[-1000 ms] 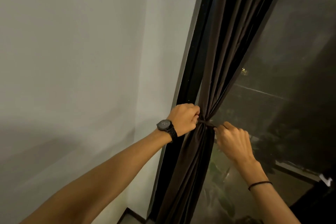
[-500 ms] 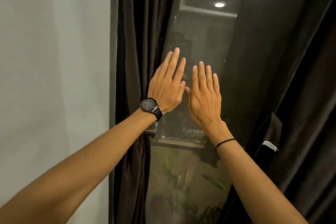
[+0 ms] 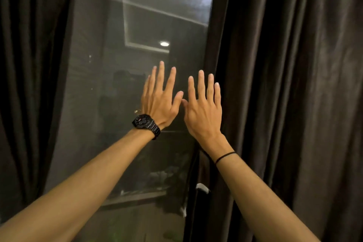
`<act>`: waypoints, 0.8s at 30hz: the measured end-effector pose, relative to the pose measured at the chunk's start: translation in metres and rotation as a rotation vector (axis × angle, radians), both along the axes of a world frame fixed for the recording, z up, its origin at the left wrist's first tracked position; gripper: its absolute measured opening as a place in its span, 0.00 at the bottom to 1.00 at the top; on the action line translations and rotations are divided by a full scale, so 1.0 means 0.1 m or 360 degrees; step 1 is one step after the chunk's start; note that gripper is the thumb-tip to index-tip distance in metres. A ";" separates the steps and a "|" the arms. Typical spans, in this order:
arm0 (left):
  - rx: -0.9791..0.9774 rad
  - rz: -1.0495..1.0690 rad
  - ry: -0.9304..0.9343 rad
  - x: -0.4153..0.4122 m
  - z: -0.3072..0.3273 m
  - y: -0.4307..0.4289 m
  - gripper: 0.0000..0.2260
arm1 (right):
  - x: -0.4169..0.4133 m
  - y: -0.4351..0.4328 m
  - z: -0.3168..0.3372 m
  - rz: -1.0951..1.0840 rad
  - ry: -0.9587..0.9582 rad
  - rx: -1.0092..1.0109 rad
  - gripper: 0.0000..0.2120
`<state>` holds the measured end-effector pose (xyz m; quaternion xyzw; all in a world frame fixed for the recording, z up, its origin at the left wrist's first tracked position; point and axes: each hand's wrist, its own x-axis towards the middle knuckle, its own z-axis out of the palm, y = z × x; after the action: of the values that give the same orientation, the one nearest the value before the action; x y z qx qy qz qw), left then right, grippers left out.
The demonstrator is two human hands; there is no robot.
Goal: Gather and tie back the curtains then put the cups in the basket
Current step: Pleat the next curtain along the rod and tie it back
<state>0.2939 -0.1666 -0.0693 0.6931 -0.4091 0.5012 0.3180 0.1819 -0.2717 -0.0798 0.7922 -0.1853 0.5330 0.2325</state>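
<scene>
The right-hand curtain (image 3: 284,104) hangs loose in full folds down the right half of the view. It is not gathered or tied, so it looks like the next one to deal with. The left-hand curtain (image 3: 29,65) stands at the far left edge, and no tie on it shows from here. The cups and the basket are not in view.

Both hands are raised between the curtains in front of the window glass (image 3: 127,45), backs toward the camera, fingers straight and spread, holding nothing. The left hand (image 3: 159,104) is the one with the watch (image 3: 143,123). The right hand (image 3: 204,116), with a thin black band (image 3: 225,157) on its wrist, sits just beside the loose curtain's inner edge — probably placed to reach in and sweep the cloth together. A small white tag (image 3: 202,186) shows lower on that edge; what it belongs to is unclear.

A second ago both hands were pinching a tie at the waist of the left-hand curtain. Half a second ago they had let go and were lifted flat. Since then the view has swung right — the pale wall has gone out of sight and the untied curtain has filled the right side — while the hands have stayed flat and empty.
</scene>
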 end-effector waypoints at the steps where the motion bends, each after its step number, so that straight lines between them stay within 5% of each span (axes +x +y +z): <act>1: -0.0024 -0.0048 0.0022 -0.06 0.05 -0.16 0.32 | -0.10 -0.14 0.06 -0.0036 -0.0009 -0.0007 0.30; 17: -0.0104 -0.0617 -0.0055 -0.75 1.34 -1.66 0.33 | -0.80 -1.52 0.91 -0.0264 -0.0151 -0.0266 0.29; 24: -0.0133 -0.0770 0.0052 -0.83 1.58 -1.78 0.35 | -0.97 -1.86 1.38 -0.0301 -0.0661 0.0001 0.28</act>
<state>0.2113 -0.3447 0.0884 0.5691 -0.5369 0.4157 0.4638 0.0854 -0.4578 0.0578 0.6446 -0.3027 0.6605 0.2380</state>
